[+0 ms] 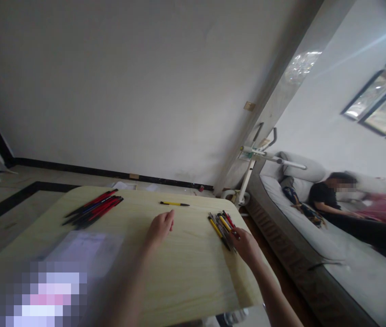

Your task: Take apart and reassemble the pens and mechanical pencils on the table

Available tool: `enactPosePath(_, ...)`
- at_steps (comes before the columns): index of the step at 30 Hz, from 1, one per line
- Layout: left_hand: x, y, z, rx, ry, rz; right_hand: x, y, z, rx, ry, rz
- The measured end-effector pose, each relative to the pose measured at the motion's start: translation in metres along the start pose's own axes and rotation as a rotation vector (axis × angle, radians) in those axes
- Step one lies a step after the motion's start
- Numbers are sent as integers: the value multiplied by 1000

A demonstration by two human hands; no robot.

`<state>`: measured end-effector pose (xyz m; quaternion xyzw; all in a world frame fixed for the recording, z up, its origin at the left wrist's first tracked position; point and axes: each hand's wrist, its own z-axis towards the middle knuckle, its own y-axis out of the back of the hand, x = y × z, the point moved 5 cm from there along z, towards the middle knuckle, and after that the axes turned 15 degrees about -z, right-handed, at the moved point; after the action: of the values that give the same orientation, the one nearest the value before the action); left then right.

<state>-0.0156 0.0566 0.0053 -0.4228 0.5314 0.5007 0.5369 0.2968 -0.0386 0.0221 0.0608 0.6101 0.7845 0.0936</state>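
A light wooden table fills the lower middle of the head view. My left hand rests on it with fingers loosely curled, holding nothing, just short of a single yellow pen. My right hand lies at the table's right edge, its fingers closed on a bundle of yellow, red and dark pens that fans out on the tabletop. A second pile of red and dark pens lies at the far left of the table, away from both hands.
A sheet of paper lies on the near left of the table. To the right is a grey sofa with a person in black lying on it. A white exercise machine stands by the wall corner.
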Motion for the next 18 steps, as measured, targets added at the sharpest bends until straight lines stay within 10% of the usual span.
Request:
enactPosePath(14, 5, -1, 2, 23, -50, 45, 4, 0, 14, -76, -65, -145)
enactPosePath(18, -2, -3, -6, 4, -33, 116, 42, 11, 11, -206, 76, 12)
